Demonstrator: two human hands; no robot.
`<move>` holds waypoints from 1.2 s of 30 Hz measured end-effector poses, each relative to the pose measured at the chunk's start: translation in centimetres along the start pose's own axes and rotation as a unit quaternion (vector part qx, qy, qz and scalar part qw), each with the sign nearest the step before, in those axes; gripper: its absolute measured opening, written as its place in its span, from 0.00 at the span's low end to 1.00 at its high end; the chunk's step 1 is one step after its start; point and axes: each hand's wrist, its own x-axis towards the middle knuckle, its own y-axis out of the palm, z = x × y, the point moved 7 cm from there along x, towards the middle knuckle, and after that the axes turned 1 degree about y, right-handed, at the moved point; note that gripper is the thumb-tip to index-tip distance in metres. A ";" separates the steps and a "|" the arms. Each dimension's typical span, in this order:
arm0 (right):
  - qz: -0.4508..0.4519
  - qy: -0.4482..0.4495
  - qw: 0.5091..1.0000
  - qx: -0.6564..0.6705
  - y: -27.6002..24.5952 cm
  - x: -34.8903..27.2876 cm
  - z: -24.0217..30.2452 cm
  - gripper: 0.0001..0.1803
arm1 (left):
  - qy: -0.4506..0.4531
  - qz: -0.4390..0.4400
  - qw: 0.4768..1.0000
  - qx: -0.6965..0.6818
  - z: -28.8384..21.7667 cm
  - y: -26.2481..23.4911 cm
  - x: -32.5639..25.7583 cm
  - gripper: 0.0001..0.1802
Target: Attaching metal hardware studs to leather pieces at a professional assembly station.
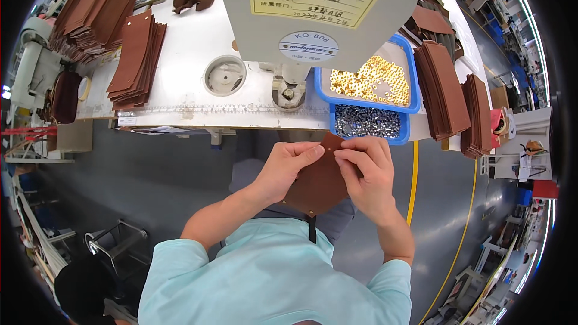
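Between my hands, just off the front edge of the table, is a brown leather piece (316,188) with small light metal dots near its corners. My left hand (280,167) is closed on its upper left side, thumb lying on top. My right hand (368,171) pinches its upper right edge, close to one of the dots. Beyond my hands stands a grey machine (325,12) with a yellow label, its lower metal die (289,94) at the table edge. A blue tray (415,78) of gold ring-shaped pieces and a second blue tray (404,134) of silver pieces sit nearest my right hand.
Stacked brown leather pieces (137,57) lie at the left of the white table (186,93), with more stacks (439,87) at the right. A round clear dish (225,76) sits left of the die. A metal-framed cart (120,244) stands on the floor behind left.
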 end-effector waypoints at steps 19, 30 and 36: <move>0.086 0.283 0.924 0.243 2.3 -3.0 -4.4 0.13 | 0.097 0.017 0.954 0.283 0.9 0.4 -0.5 0.17; 0.062 0.198 0.975 -0.077 1.2 -0.3 -14.2 0.10 | 0.102 0.028 0.963 0.250 2.2 0.4 0.3 0.13; 0.059 0.135 0.978 -0.148 2.1 0.2 -13.9 0.08 | 0.089 0.044 0.960 0.262 2.4 0.9 -0.4 0.12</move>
